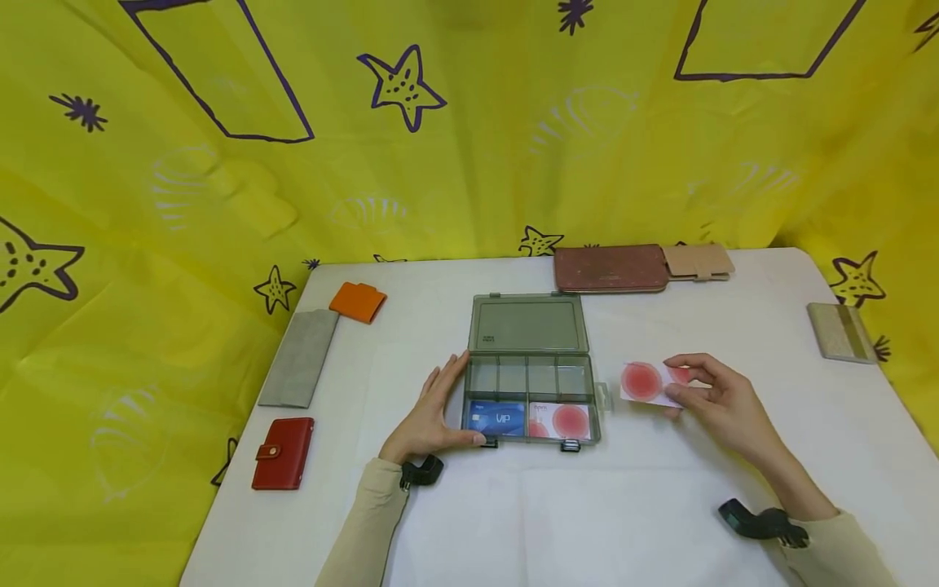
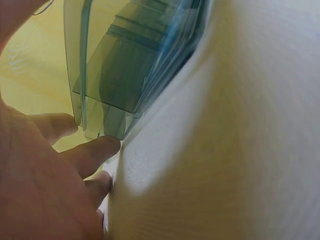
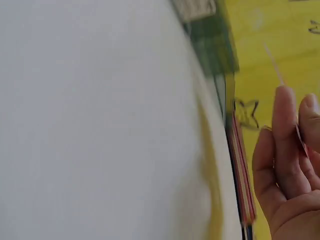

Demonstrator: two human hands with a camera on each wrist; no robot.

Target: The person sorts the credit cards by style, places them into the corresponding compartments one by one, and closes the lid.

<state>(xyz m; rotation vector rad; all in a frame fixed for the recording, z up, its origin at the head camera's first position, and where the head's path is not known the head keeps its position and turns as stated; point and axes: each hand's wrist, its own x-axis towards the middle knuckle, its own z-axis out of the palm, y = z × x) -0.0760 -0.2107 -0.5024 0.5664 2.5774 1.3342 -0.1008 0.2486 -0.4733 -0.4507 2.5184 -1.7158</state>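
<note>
At table centre, the box: a clear green compartment box (image 1: pixel 530 371) lies open on the white table (image 1: pixel 660 522), its lid folded flat toward 12 o'clock, long axis running 9 to 3
Box contents: front row holds a blue VIP card (image 1: pixel 497 418) at the 9 o'clock side and a white card with red circles (image 1: pixel 561 420) beside it toward 3; the four small back cells look bare
Held card: a second red-circle card (image 1: pixel 645 383) sits just off the box's 3 o'clock end, near its side latch, long axis also 9 to 3, not touching the box
Right hand: the right hand (image 1: pixel 715 399) pinches that card's 3 o'clock end between thumb and fingers; the box lies at 9 o'clock from it, and this hand is the nearer one to the card
Left hand: the left hand (image 1: pixel 433 408) rests flat against the box's 9 o'clock wall, fingers straight, thumb at the front corner, gripping nothing
Around: red wallet (image 1: pixel 282 453) at 8 o'clock, orange wallet (image 1: pixel 357 302) at 10, brown wallet (image 1: pixel 610 268) at 1
</note>
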